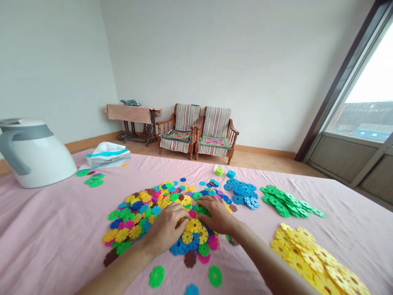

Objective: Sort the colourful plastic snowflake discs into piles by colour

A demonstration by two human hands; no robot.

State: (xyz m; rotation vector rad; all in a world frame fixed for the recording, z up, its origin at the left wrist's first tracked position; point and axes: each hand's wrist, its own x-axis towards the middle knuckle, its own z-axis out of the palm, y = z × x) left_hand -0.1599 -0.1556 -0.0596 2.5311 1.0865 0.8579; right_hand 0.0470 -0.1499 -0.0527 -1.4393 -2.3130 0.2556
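On the bed, my end: left hand [166, 229] palm down on the mixed disc pile [144, 217], fingers pressed together, no pinch seen. Can't tell if anything's held under the palm. Right hand [216, 214] just beside it, also palm down on the pile, fingers loosely together, no visible pinch, same can't-tell. Pile = plastic snowflake discs, mixed colours, mid-bed on pink sheet [52, 221], under + around both hands.

Nearest me: 2 green discs [156, 276] [215, 276] + 1 blue disc [192, 290], loose, just below pile. To my right: yellow heap [313, 258], yellow only. Further up: green heap [288, 203], then blue heap [242, 194] near pile's far edge. Far left of pile: small green bunch [93, 179]. Past that, white jug [35, 153] at left edge of bed, tissue pack [108, 155] beside it. Small green stack [219, 171] near far bed edge.

Beyond bed: 2 wooden armchairs [198, 131] w/ striped covers, sewing table [132, 116] w/ cloth by wall, window [368, 82] far right.
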